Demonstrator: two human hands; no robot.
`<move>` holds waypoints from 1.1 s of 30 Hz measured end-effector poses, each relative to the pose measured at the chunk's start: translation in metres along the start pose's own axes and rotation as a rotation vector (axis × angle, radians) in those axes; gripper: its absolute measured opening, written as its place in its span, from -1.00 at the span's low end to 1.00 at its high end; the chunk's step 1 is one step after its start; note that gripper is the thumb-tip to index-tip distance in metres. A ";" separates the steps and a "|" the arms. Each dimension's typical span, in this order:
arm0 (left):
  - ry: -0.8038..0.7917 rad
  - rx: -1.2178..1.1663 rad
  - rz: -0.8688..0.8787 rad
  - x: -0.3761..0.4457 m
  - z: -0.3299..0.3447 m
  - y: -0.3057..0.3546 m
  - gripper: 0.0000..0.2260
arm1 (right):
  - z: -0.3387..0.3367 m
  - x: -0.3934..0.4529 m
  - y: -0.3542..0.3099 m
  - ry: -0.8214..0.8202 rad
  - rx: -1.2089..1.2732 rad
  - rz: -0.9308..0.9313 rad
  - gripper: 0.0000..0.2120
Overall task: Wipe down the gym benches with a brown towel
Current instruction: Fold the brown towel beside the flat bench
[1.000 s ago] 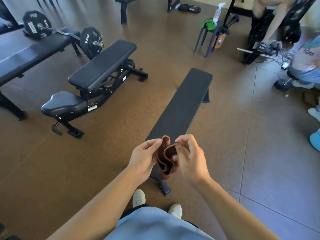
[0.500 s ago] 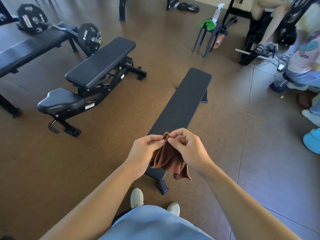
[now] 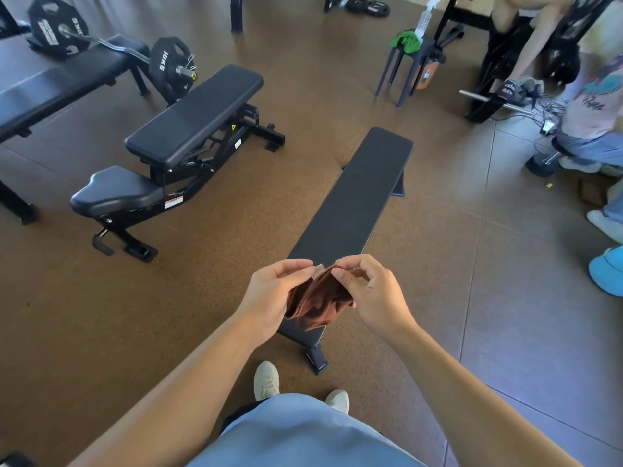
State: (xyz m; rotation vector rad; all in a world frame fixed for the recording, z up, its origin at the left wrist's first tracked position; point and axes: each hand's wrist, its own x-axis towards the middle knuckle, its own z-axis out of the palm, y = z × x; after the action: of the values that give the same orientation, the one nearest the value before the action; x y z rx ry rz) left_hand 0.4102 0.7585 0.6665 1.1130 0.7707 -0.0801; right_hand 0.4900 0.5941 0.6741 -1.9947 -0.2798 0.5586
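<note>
Head view: both hands pinch a bunched brown towel [image 3: 317,299] in front of the body. The left hand [image 3: 273,293] has its fingers closed on the towel's left side, with a pale tag showing at the fingertips; the right hand [image 3: 371,293] nips the top edge between thumb and forefinger, its other fingers curled loosely. The cloth hangs in folds between them, above the near end of a flat bench [image 3: 354,203] that runs away from the person. To the left, apart from it, stands an adjustable bench [image 3: 195,112] with a separate seat pad, and beyond that a barbell [image 3: 111,45] with 10 kg plates. A stool [image 3: 408,62] carrying a green cloth [image 3: 406,40] and spray bottle [image 3: 423,20] stands farther back.
</note>
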 end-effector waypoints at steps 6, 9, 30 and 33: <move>0.042 0.070 0.023 0.001 0.005 0.000 -0.84 | -0.004 -0.002 -0.003 -0.019 -0.030 -0.054 -0.90; 0.067 0.120 0.029 0.002 0.008 0.002 -0.79 | -0.006 -0.005 -0.006 -0.088 -0.015 -0.129 -0.87; 0.139 0.271 0.025 0.010 0.007 0.004 -0.90 | 0.002 -0.007 -0.016 -0.103 -0.008 -0.254 -0.84; 0.242 0.061 -0.081 0.022 -0.002 0.001 -0.69 | 0.006 0.001 -0.012 0.018 0.008 -0.125 -0.86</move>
State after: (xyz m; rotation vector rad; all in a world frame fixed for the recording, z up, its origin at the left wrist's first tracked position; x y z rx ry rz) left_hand 0.4256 0.7671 0.6539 1.1626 1.0355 -0.0373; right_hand 0.4886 0.6047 0.6824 -1.9580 -0.3873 0.4611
